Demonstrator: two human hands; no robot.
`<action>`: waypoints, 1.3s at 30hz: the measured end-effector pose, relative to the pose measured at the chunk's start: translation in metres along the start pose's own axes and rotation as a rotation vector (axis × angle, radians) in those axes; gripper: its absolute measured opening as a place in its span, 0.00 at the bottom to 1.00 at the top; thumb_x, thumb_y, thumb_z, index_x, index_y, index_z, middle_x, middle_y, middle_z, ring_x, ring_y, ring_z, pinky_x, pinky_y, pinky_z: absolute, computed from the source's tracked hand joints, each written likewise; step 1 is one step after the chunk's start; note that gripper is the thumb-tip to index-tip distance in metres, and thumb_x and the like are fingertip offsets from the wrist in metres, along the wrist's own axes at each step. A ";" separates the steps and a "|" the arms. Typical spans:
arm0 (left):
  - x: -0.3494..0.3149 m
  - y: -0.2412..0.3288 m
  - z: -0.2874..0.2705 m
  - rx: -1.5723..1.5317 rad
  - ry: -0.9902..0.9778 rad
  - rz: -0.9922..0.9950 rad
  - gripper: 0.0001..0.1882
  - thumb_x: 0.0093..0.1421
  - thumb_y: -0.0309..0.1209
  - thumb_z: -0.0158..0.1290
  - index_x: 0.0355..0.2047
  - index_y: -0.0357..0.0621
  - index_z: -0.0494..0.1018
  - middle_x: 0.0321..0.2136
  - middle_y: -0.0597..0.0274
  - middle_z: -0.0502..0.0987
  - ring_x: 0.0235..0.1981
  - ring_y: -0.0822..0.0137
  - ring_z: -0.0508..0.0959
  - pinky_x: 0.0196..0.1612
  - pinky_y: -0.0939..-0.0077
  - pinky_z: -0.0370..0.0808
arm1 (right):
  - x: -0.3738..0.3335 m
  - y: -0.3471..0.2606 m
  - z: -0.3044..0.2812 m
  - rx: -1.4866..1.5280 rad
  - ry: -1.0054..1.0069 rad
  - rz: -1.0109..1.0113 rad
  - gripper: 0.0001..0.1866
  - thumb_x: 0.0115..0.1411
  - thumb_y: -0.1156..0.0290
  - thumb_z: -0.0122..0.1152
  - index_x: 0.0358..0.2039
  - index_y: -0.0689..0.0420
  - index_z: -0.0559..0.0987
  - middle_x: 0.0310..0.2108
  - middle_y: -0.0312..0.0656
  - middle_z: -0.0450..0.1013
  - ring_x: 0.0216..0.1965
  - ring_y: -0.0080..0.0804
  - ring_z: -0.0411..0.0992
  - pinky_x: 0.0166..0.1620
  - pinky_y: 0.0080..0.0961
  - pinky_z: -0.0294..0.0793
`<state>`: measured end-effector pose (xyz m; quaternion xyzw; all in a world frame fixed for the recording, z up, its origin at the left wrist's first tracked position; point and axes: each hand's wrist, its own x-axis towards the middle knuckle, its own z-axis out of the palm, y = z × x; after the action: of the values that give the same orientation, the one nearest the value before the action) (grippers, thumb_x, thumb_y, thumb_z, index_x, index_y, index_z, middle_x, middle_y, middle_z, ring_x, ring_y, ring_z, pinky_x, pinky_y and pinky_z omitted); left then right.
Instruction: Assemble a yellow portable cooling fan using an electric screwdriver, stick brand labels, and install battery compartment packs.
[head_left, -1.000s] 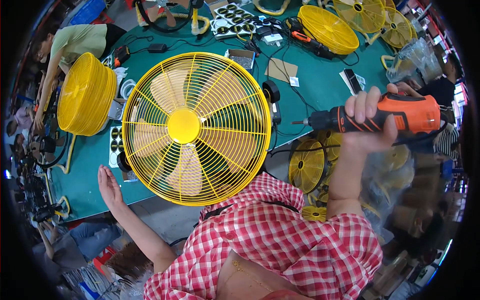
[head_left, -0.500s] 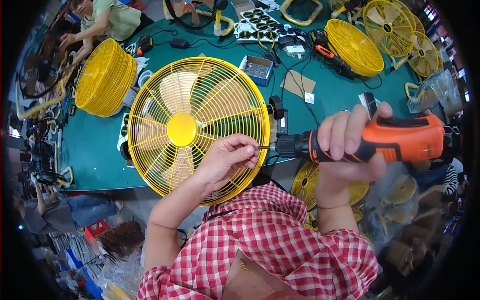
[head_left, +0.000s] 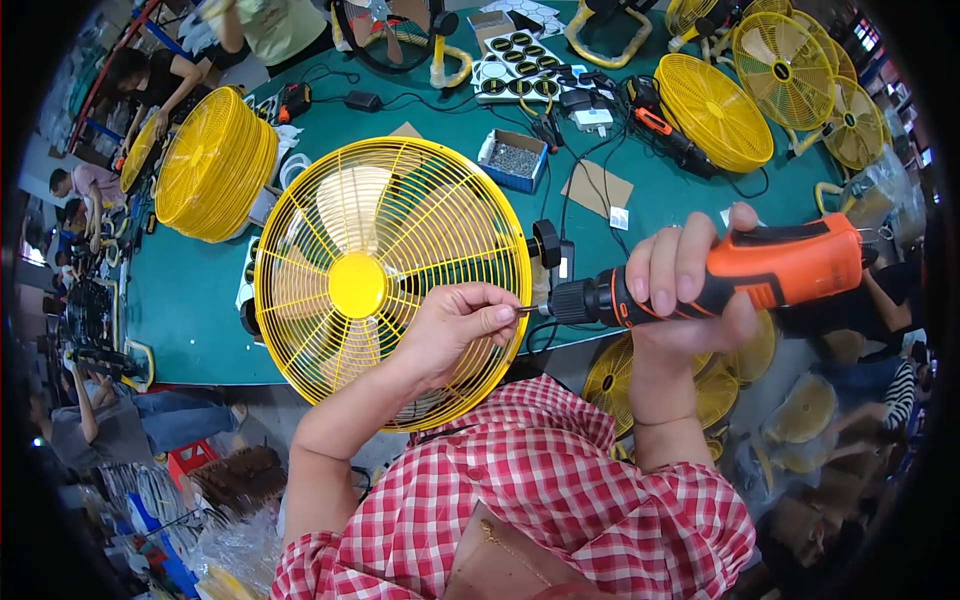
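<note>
In front of me a round yellow fan [head_left: 358,285] with a wire guard rests at the table's near edge. My right hand [head_left: 690,270] grips an orange and black cordless drill [head_left: 785,265], held level with its chuck pointing left. A thin bit sticks out from the chuck, over the guard's right rim. At its tip my left hand [head_left: 455,325] is closed, thumb and forefinger pinched on a thin dark piece too small to name. The left hand is above the lower right part of the guard.
On the green table [head_left: 200,330] are a stack of yellow guards [head_left: 215,165], a blue box of small metal parts [head_left: 515,160], a cardboard piece [head_left: 597,190] and tangled cables. More yellow fans [head_left: 715,112] stand at the back right. Co-workers are around the table.
The drill has shifted slightly left and its rear end has tilted upward. My left hand keeps its pinch at the bit's tip. The whole view has shifted a little.
</note>
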<state>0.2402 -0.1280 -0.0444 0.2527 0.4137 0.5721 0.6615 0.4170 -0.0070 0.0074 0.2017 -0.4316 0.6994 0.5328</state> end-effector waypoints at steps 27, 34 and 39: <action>0.095 0.037 -0.013 1.852 -0.211 0.601 0.08 0.41 0.21 0.52 0.25 0.42 0.77 0.28 0.57 0.66 0.35 0.58 0.66 0.39 0.67 0.66 | -0.004 0.064 -0.042 -0.553 0.042 0.098 0.26 0.51 0.73 0.56 0.50 0.58 0.58 0.25 0.41 0.65 0.24 0.28 0.66 0.30 0.28 0.69; 0.095 0.037 -0.012 1.768 -0.133 0.583 0.08 0.46 0.22 0.50 0.27 0.41 0.76 0.27 0.57 0.68 0.34 0.59 0.68 0.39 0.67 0.67 | 0.001 0.065 -0.040 -0.718 -0.085 0.174 0.26 0.51 0.75 0.56 0.49 0.59 0.58 0.24 0.40 0.65 0.23 0.27 0.65 0.29 0.25 0.69; 0.084 0.056 -0.014 0.066 0.092 0.180 0.17 0.58 0.19 0.43 0.49 0.33 0.67 0.38 0.61 0.72 0.35 0.75 0.73 0.42 0.83 0.71 | -0.003 0.072 -0.037 -0.640 -0.034 0.128 0.22 0.47 0.82 0.57 0.44 0.65 0.64 0.25 0.38 0.68 0.25 0.19 0.67 0.28 0.14 0.66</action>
<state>0.1981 -0.0368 -0.0277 0.2838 0.4380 0.6263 0.5791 0.3587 0.0173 -0.0432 0.0080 -0.6503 0.5566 0.5169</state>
